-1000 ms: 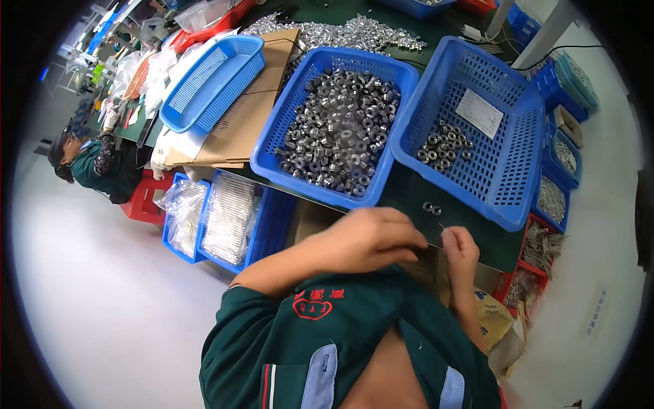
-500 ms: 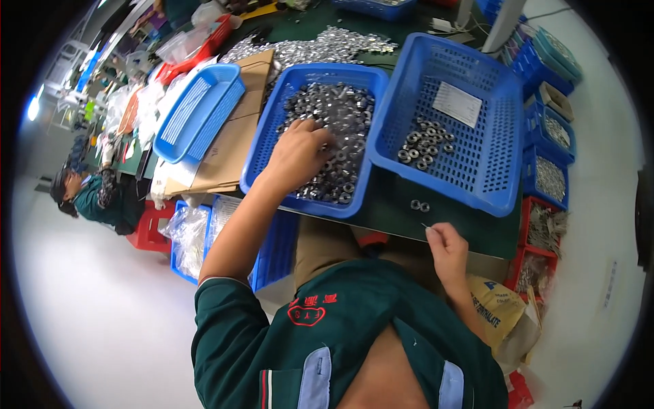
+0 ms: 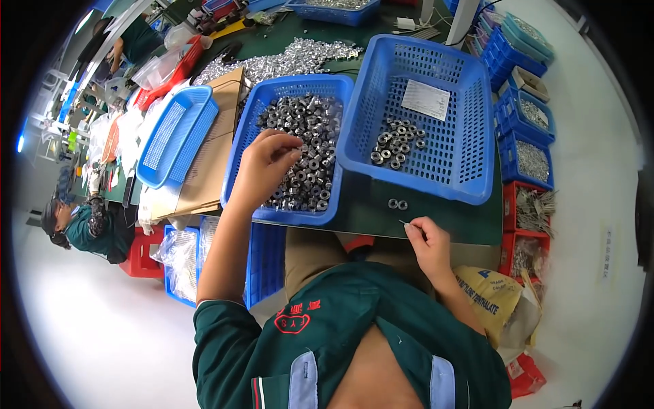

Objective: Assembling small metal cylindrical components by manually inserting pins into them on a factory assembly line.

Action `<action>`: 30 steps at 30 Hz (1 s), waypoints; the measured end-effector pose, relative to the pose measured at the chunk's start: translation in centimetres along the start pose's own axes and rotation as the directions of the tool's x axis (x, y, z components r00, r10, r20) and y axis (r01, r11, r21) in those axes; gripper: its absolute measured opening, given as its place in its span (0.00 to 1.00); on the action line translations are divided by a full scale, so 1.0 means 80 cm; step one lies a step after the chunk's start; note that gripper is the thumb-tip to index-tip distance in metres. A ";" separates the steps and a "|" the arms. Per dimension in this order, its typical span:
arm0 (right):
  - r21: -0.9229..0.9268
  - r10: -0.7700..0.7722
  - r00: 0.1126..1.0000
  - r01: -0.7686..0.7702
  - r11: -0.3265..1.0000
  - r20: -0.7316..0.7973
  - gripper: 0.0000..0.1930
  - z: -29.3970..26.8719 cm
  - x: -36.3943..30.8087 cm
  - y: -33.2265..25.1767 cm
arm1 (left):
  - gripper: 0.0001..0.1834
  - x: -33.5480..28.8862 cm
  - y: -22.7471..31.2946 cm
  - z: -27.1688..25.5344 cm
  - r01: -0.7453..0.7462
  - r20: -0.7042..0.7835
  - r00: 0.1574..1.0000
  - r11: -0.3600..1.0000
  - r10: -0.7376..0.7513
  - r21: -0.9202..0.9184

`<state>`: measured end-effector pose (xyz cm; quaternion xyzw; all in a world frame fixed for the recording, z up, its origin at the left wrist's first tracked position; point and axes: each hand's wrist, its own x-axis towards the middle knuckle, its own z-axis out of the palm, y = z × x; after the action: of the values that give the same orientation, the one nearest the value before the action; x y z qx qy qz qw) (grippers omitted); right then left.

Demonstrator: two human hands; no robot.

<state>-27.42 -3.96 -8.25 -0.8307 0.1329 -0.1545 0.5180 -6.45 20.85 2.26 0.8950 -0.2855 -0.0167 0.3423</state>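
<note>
Above the left blue basket, full of small dark metal rings, hovers my left hand. Its thumb and fingers are pinched together, and whatever lies between them is hidden. Near the table's front edge, my right hand pinches a thin metal pin pointing up and left. Just beyond the pin, two metal rings lie side by side on the green table. The larger right blue basket holds a smaller cluster of similar rings and a white paper slip.
Shiny metal parts are heaped behind the baskets. Left of them, a light blue basket rests on cardboard. Blue bins and red bins of parts line the right side. A co-worker sits far left.
My left hand has lifted out of the rings and closed into a pinch. My right hand keeps the pin in nearly the same place. The whole view has shifted slightly.
</note>
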 end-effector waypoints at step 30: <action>-0.183 -0.582 0.790 0.612 0.769 0.194 0.06 -0.020 0.045 -0.145 | 0.07 -0.087 0.062 0.096 0.306 0.305 0.952 -0.108 0.030 -0.946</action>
<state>-24.07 -1.67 3.30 -0.8931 -0.1539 -0.2417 0.3468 -16.50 16.91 -1.70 0.3648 -0.1209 -0.3595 0.8503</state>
